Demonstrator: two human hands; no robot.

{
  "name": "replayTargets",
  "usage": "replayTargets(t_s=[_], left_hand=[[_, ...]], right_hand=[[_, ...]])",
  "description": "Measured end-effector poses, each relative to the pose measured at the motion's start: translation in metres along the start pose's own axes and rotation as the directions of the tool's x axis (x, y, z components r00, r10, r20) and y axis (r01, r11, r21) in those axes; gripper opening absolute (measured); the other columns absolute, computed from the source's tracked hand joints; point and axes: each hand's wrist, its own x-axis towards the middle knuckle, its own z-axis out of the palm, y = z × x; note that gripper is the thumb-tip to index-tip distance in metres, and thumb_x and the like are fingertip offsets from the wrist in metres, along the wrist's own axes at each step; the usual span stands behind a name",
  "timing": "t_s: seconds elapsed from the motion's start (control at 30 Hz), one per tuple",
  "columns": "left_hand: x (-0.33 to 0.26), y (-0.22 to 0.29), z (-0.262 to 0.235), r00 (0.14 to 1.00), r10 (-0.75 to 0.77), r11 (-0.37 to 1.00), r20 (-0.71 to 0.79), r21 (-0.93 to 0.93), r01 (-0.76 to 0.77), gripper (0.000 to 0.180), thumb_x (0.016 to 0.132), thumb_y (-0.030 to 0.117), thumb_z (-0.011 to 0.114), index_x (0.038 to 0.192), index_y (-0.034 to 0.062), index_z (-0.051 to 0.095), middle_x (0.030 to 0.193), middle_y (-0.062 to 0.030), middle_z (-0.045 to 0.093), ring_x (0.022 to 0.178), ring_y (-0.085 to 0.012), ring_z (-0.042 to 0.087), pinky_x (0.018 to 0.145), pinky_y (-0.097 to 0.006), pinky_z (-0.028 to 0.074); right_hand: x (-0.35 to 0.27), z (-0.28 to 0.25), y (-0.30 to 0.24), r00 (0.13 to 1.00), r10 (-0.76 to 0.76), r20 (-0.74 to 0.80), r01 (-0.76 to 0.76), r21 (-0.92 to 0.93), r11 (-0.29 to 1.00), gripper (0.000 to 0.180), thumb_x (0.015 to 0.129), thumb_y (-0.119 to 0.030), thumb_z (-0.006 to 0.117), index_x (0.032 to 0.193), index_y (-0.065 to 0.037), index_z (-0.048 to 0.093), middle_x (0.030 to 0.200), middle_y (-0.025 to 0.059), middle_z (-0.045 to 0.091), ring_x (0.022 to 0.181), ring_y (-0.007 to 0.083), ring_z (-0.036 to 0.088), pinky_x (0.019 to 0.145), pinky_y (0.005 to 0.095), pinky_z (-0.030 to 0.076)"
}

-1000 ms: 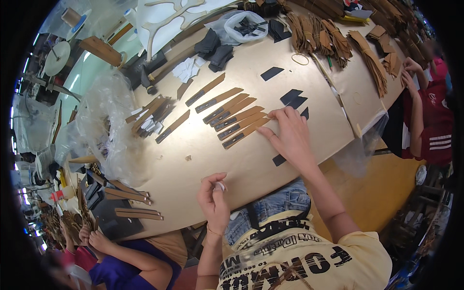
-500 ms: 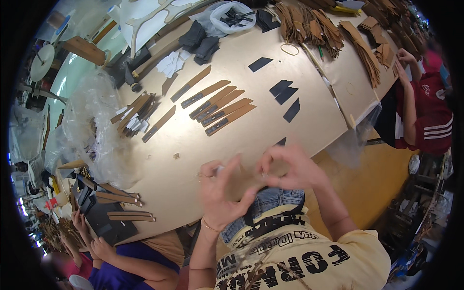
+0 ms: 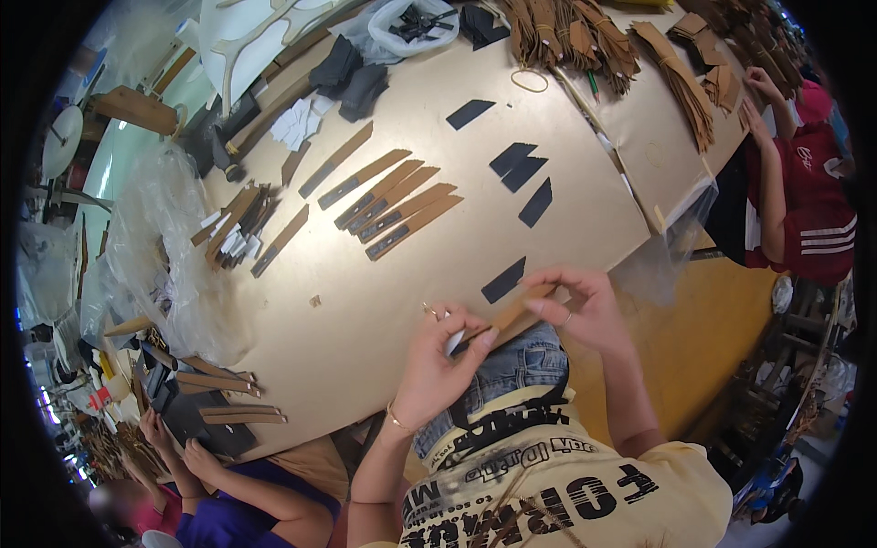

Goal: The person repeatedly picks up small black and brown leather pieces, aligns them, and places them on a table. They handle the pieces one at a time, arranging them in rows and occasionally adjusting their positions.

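Lifted off counter (image 3: pixel 338 365), brown strip (image 3: pixel 519 318) is pinched by left hand (image 3: pixel 438 365) and right hand (image 3: pixel 585 306), grip nearly closed; other strips (image 3: pixel 425 216) already patched, black pieces (image 3: pixel 535 203) likely left.

We record one tan-brown strip (image 3: pixel 519 318) at the near edge, mid-scene strips (image 3: pixel 416 225) of similar brown with blackish left ends, and a plain dull-gold tabletop (image 3: pixel 347 361). To their right we note black slanted pieces (image 3: pixel 536 203); far left, white pieces (image 3: pixel 297 121). Near, we find a pale-yellow shirt (image 3: pixel 566 479) printed in black; right, a maroon garment (image 3: pixel 804 201) with white stripes.
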Motion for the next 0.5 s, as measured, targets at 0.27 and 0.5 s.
replayTargets(t_s=[0.27,0.5], left_hand=[[0.081,0.027,0.004,0.99,0.016,0.998,-0.139,-0.057,-0.025,0.019,0.094,0.013,0.066,0.108,0.0008,0.071,0.082,-0.0082,0.071,0.073,-0.0092,0.062,0.067,-0.025,0.049],[0.125,0.039,0.002,0.975,0.095,0.985,-0.201,0.16,-0.063,0.026,0.096,0.006,0.061,0.121,0.0041,0.068,0.089,-0.0081,0.072,0.076,-0.0101,0.066,0.072,-0.025,0.051]], right_hand=[[0.079,-0.035,-0.011,0.995,-0.091,-0.027,0.091,-0.026,0.996,0.026,0.085,-0.008,0.074,0.109,-0.001,0.067,0.097,0.0016,0.068,0.085,0.0085,0.058,0.079,0.0244,0.047],[0.13,-0.049,-0.018,1.0,-0.019,0.007,0.019,-0.054,0.998,0.026,0.086,-0.009,0.074,0.109,-0.001,0.066,0.1,0.0023,0.068,0.086,0.0087,0.061,0.077,0.0244,0.048]])
